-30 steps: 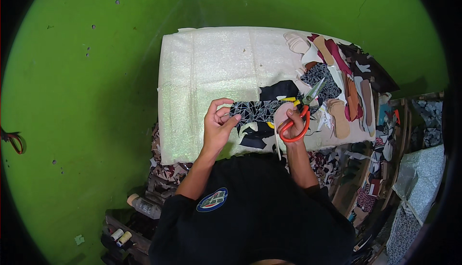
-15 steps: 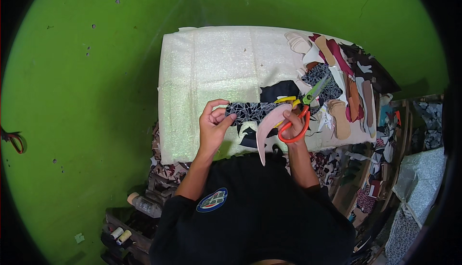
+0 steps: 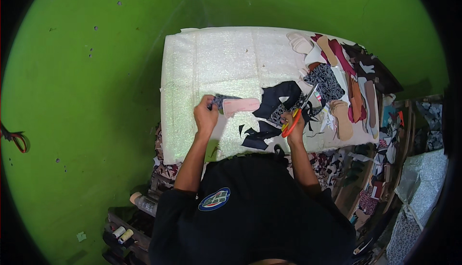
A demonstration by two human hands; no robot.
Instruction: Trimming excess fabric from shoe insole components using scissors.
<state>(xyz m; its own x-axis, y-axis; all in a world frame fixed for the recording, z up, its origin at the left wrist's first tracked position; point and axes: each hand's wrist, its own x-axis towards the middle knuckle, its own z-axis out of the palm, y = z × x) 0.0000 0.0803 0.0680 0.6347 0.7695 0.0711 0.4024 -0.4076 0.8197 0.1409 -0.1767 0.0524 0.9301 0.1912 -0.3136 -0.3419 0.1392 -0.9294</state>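
My left hand (image 3: 206, 115) pinches the left end of a dark patterned fabric piece (image 3: 222, 101) over the left-middle of the table. Against its right side lies a pink sole-shaped piece (image 3: 241, 105), which covers part of the fabric; whether the two rest on the table I cannot tell. My right hand (image 3: 297, 129) grips a pair of scissors (image 3: 291, 126) with orange and yellow handles, blades pointing away to the upper right. Near the scissors lie dark cloth offcuts (image 3: 279, 95) and smaller black scraps (image 3: 257, 139).
The table has a shiny whitish cover (image 3: 221, 53). Beige sole-shaped pieces (image 3: 342, 123), a patterned grey cloth (image 3: 325, 80) and maroon, brown and white strips crowd its right side. A bottle (image 3: 144, 203) and thread spools (image 3: 126, 236) stand at lower left. Fabric scraps lie beyond the near edge.
The patterned fabric has moved left and down with my left hand. The pink piece has left my right hand and turned level beside the fabric. The scissors' blades have come closer together.
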